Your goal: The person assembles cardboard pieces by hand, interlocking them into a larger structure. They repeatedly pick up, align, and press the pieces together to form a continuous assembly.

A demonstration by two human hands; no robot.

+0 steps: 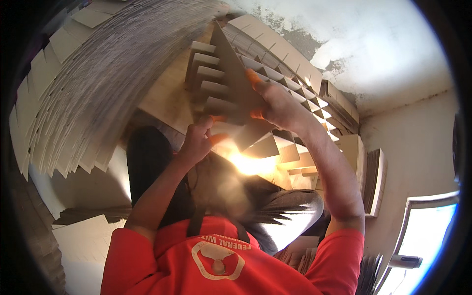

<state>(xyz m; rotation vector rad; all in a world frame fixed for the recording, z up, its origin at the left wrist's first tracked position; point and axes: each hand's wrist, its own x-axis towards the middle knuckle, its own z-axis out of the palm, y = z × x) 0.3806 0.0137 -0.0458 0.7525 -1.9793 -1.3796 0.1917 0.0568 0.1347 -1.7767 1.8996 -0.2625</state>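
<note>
My right hand (279, 104), with orange coverings on its fingertips, grips a long grey cardboard strip (230, 64). The strip stands slanted across a slotted cardboard divider grid (209, 73), whose short cross pieces stick out to its left. More of the grid's cells (295, 88) run along the right side, partly behind my right hand and forearm. Close to the strip's lower end is my left hand (197, 140), also with orange fingertips. Its thumb and forefinger are apart, and I see nothing between them; whether they touch the cardboard is blurred.
A large curved stack of cardboard strips (113, 73) fills the left. Bright light falls on loose cardboard pieces (263, 147) near my crossed legs. More strips (376, 182) stand against the right wall, near a bright window (423, 241). A peeling wall (383, 54) rises behind the grid.
</note>
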